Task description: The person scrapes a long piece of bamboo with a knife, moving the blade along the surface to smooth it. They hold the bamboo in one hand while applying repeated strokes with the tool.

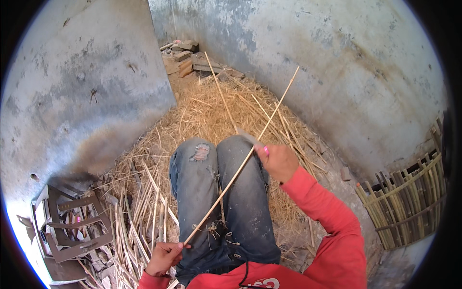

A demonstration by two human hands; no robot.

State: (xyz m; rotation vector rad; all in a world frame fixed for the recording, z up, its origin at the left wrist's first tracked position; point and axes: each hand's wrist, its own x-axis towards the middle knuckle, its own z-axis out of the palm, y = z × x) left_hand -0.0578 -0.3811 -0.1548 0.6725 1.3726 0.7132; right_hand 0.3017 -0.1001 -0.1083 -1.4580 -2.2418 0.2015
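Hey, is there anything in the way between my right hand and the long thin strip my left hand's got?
Nothing visible stands between them. Your right hand is right at the strip, with the flat blade it holds crossing there. Your left hand grips the strip's lower end, farther down.

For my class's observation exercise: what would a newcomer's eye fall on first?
A long pale stick slants across the worn jeans, its lower end in the left grip. At right, a red sleeve leads to the right grip, where a blade crosses the stick. Beyond the jeans spreads straw.
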